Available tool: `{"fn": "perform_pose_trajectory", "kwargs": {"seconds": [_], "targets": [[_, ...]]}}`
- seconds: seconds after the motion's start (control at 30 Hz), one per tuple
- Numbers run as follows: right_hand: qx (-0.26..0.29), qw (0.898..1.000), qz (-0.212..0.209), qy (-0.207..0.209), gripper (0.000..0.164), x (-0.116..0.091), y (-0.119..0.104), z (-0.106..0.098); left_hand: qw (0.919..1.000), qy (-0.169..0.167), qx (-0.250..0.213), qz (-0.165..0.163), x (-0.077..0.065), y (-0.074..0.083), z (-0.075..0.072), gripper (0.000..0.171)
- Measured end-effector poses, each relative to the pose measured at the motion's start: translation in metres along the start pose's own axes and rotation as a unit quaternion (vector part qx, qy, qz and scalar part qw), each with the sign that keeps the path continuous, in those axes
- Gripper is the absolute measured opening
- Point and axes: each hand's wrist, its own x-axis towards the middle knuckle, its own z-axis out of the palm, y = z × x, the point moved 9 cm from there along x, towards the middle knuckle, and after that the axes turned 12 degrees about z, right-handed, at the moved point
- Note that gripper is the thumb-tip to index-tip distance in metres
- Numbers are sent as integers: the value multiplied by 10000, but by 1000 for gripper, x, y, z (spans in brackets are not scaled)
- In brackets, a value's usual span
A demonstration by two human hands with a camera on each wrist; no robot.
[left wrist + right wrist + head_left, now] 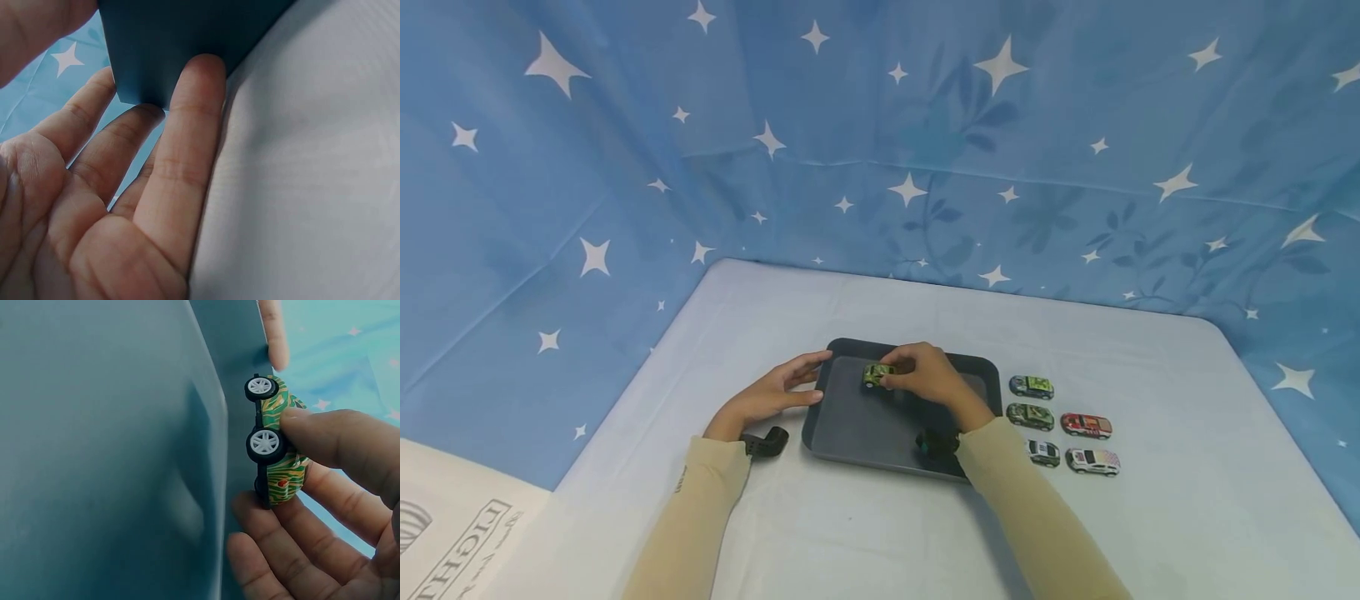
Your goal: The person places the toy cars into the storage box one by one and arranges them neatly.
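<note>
Over the dark grey tray [865, 425], my right hand [925, 375] pinches a small green-and-yellow patterned toy car [877, 375] between thumb and fingers. Its white-spoked wheels and striped side show in the right wrist view, where the toy car [281, 444] is by the tray wall. At the tray's left edge, my left hand [778, 392] has its fingers fairly straight, with fingertips right at the rim. Close up in the left wrist view, the fingers [181, 137] of that hand lie against the tray's outer side [169, 50].
Several toy cars stand right of the tray on the white table [1180, 392], among them a red one [1086, 426], a camouflage one [1030, 416] and a white one [1093, 462]. A printed pale sheet [460, 525] lies at lower left. A blue star-patterned curtain [850, 125] hangs behind.
</note>
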Motion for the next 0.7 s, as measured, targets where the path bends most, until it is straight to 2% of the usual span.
{"fn": "perform_pose_trajectory", "kwargs": {"seconds": [0.7], "targets": [[-407,9990,173,59,22,19,-8,20,10000,10,-12,-90,-1,-3,-1,78]]}}
